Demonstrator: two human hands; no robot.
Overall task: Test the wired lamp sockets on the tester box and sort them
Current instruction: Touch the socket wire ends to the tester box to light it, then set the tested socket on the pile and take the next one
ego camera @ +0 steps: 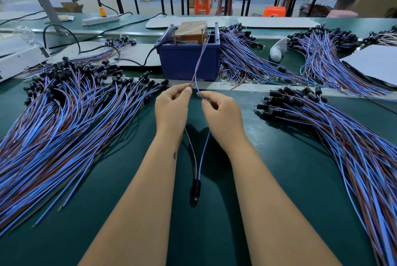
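Note:
My left hand [171,107] pinches the brown wire and my right hand [219,111] pinches the blue wire of one lamp socket [195,192]. The black socket hangs low between my forearms, above the green mat, with a faint red glow at its tip. Both wires run up from my fingers to the top of the blue tester box [189,59], which holds a brown block [192,30]. I cannot see where the wire ends touch.
A large pile of wired sockets [64,115] covers the mat on the left, another pile [343,132] lies on the right, and more bundles [247,57] sit behind beside the box. Black cables [71,38] and a white sheet [373,61] lie further back.

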